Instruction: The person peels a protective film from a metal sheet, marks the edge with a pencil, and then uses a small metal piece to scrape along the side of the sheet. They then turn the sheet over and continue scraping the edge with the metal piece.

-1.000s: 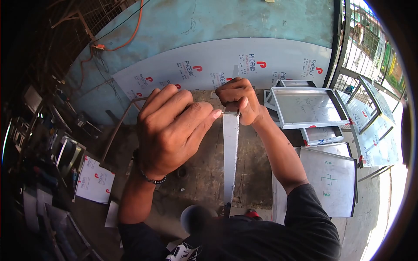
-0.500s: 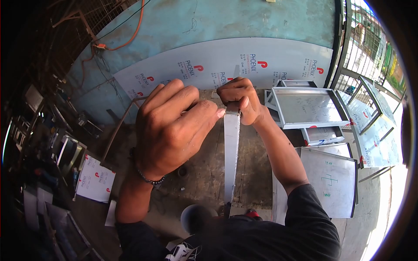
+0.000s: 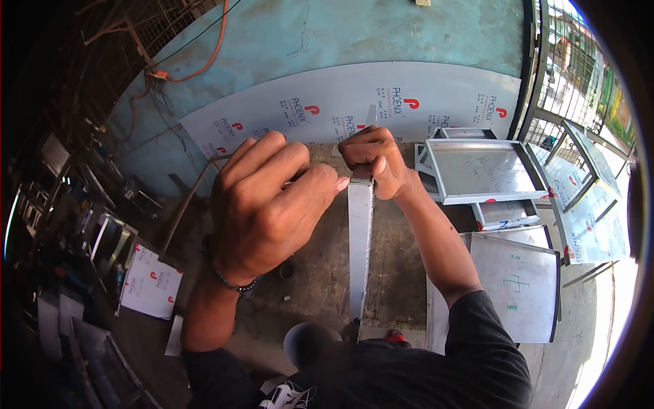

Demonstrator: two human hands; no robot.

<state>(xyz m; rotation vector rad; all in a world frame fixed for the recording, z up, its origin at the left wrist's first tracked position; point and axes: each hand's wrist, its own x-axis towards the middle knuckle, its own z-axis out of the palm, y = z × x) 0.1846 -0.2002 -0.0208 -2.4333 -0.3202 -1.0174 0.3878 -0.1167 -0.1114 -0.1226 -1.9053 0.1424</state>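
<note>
A long, narrow silvery metal bar (image 3: pixel 359 252) runs from near my body away toward the back, with a thin tip showing past my right hand. My right hand (image 3: pixel 376 160) is closed around it, thumb bent over the top. Under that thumb a short darker, brownish stretch (image 3: pixel 361 175) shows on the bar. On the left, my left hand (image 3: pixel 269 204) has its fingers curled in, with a fingertip at the bar's left edge beside the right hand. Whatever the left fingers pinch is hidden behind them.
Below the bar lies a worn brown work surface (image 3: pixel 320 245). A PHOENIX-printed metal sheet (image 3: pixel 272 109) leans at the back. Metal trays (image 3: pixel 484 167) and panels (image 3: pixel 514 286) stand at right. A printed panel (image 3: pixel 151 281) is at left, a round container (image 3: pixel 306 344) near my body.
Both hands and the bar hold nearly the same place. The left hand has shifted very slightly, and the bar's near part sits a touch further left.
</note>
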